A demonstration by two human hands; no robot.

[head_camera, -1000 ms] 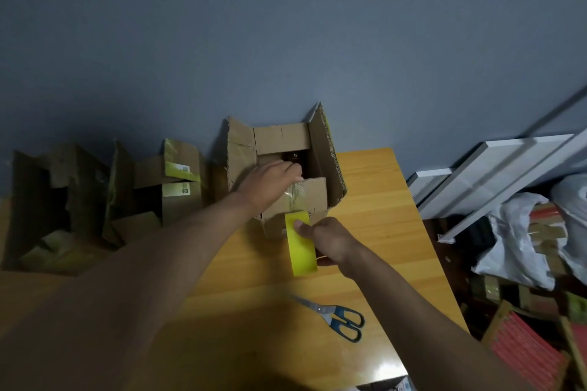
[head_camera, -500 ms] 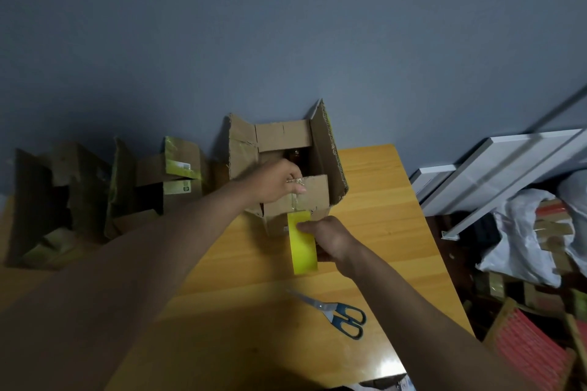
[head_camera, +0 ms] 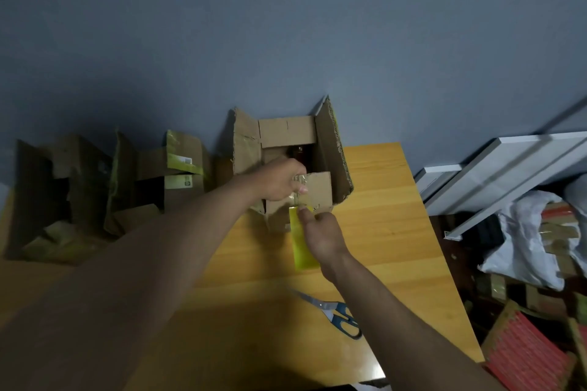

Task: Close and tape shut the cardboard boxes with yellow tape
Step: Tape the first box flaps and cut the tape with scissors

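The left hand [head_camera: 279,181] curls over the near flap of the box [head_camera: 295,165], gripping it. Just below it, the right hand [head_camera: 320,232] pinches the tape [head_camera: 301,244] against the box front; scissors [head_camera: 336,311] lie nearer, below that hand.

Left hand [head_camera: 279,181] curled over near flap [head_camera: 314,189] of open cardboard box [head_camera: 292,165]. Right hand [head_camera: 320,232] pinching strip of yellow tape [head_camera: 301,247] just below those fingers, top end touching box front. Scissors [head_camera: 333,311] on wooden table [head_camera: 397,216], nearer than right wrist.
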